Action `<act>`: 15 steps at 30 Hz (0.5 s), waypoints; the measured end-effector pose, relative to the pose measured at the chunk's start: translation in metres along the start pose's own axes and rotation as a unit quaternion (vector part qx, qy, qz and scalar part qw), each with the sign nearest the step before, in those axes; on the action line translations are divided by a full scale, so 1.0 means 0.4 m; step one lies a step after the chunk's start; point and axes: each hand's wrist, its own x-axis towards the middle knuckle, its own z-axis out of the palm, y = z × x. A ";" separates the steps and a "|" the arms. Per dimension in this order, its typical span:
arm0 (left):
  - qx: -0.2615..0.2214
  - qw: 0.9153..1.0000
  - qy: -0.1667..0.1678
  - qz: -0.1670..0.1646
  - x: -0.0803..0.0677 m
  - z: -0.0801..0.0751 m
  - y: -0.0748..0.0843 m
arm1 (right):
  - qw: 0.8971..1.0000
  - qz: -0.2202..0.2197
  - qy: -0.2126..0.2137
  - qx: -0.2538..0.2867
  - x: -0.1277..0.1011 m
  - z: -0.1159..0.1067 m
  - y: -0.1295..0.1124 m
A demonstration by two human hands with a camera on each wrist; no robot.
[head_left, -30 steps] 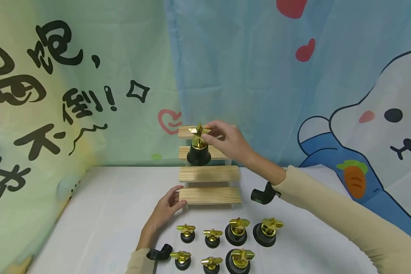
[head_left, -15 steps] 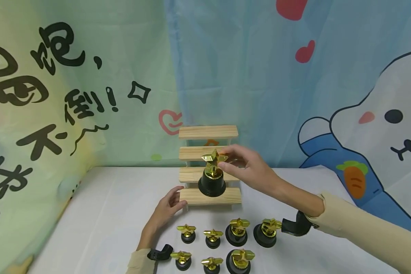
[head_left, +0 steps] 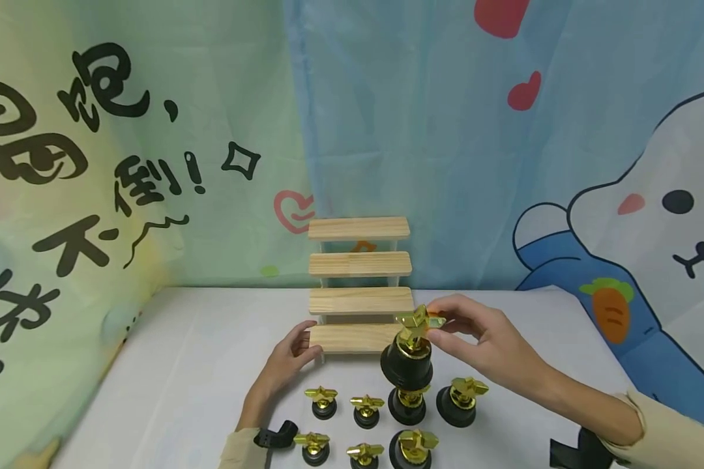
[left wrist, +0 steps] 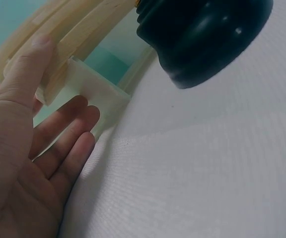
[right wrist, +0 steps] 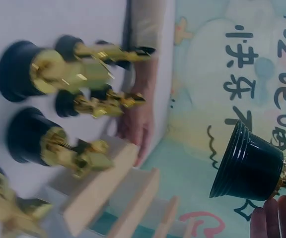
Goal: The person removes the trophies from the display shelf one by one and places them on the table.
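My right hand pinches a gold star trophy by its star. Its black base hangs upright in front of the rack's right end and overlaps a standing trophy in the head view. In the right wrist view, fingertips meet the gold part beside the black base. With my left hand I hold the left end of the lowest step of a four-tier wooden display rack. The left wrist view has the thumb on the plank and the other fingers by the pale side panel.
Several star trophies stand on the white cloth before the rack: smaller ones at left, such as this small trophy, and larger ones at right, such as this big trophy. A printed curtain hangs behind the table.
My right hand has carried the trophy from the upper steps down, right and towards me, past the rack's front. The left hand stays at the lowest step.
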 end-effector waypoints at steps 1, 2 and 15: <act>0.001 1.000 0.002 -0.001 0.004 0.002 -0.010 | 1.000 0.000 0.002 -0.003 -0.013 -0.001 0.002; 0.000 1.000 0.003 -0.001 0.007 0.003 -0.020 | 1.000 0.003 0.004 -0.007 -0.025 -0.002 0.003; -0.003 1.000 -0.006 0.015 0.012 0.002 -0.042 | 0.998 0.047 0.015 -0.031 -0.145 -0.005 0.038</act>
